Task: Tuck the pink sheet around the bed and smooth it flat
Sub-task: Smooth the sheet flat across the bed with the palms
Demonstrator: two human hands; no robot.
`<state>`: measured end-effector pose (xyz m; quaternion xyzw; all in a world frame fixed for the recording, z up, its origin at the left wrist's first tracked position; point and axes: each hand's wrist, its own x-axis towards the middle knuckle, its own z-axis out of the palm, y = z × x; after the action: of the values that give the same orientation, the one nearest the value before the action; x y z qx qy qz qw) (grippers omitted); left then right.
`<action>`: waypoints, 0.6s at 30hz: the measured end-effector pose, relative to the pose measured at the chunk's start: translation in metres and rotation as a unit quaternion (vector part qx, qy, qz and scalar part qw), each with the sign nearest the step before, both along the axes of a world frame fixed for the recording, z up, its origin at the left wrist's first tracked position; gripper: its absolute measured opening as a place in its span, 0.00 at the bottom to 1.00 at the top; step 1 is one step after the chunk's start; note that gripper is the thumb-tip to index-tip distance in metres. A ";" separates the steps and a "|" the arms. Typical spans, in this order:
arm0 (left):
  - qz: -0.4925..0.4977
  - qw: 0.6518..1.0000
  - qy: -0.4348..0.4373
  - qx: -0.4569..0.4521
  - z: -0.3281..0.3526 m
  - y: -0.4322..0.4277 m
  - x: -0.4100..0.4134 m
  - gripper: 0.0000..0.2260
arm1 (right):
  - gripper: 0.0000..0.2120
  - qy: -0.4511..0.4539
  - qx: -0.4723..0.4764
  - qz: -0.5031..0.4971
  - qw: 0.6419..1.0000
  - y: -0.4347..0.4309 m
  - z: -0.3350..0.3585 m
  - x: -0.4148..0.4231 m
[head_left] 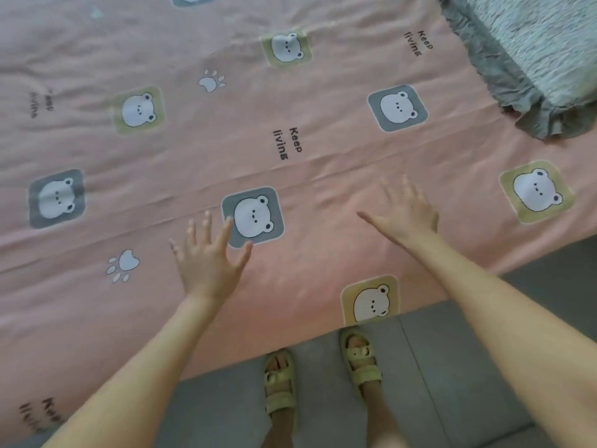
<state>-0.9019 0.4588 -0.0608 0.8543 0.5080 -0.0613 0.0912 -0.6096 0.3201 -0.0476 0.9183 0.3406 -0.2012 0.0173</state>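
Observation:
The pink sheet (200,147), printed with bear faces, paw prints and "Keep living" text, covers the bed across most of the view. Long creases run across it from lower left to upper right. My left hand (208,255) lies over the sheet with fingers straight and spread, just left of a grey bear square. My right hand (403,211) is also spread flat on the sheet, to the right of that square. Both hands hold nothing. The sheet's near edge hangs down the bed's side in front of my feet.
A grey-green ruffled pillow or blanket (533,59) lies on the bed at the upper right. Grey tiled floor (436,367) runs along the bed's near side, where my two feet in pale green sandals (360,363) stand.

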 end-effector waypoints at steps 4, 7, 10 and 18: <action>0.296 0.937 0.111 -0.148 -0.025 0.027 -0.059 0.43 | 0.55 0.074 -0.137 -0.033 0.987 0.025 -0.031 0.007; 0.380 0.904 0.090 -0.175 -0.044 -0.019 -0.104 0.44 | 0.57 0.067 -0.123 -0.161 0.977 -0.034 -0.057 -0.029; 0.451 0.870 0.017 -0.196 -0.039 -0.054 -0.104 0.43 | 0.59 0.145 -0.072 -0.268 0.950 -0.078 -0.059 -0.068; 0.375 0.892 0.096 -0.232 0.005 -0.056 -0.080 0.24 | 0.26 0.056 -0.035 -0.280 0.958 -0.100 -0.013 -0.051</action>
<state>-0.9816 0.4024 -0.0554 0.5450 0.7681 -0.2201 0.2541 -0.6610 0.2199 -0.0604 0.9628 0.0631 -0.2612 -0.0265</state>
